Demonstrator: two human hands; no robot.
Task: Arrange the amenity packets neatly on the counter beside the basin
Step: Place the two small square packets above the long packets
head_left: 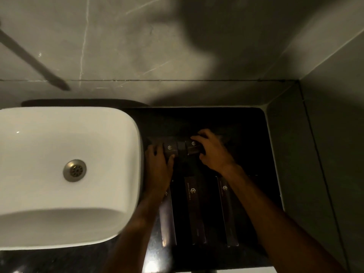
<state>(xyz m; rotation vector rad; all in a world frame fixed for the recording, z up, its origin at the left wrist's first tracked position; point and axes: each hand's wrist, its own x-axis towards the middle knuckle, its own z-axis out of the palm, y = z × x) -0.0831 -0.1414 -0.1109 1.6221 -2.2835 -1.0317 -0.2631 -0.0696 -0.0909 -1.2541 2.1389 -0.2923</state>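
Dark packets (194, 147) half-hidden under both hands, details murky.

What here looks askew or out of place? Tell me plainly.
Nothing stands out. Three long packets lie roughly parallel on the dark counter beside the basin. The left hand and right hand are on the small packets behind them. Dim light hides finer detail.
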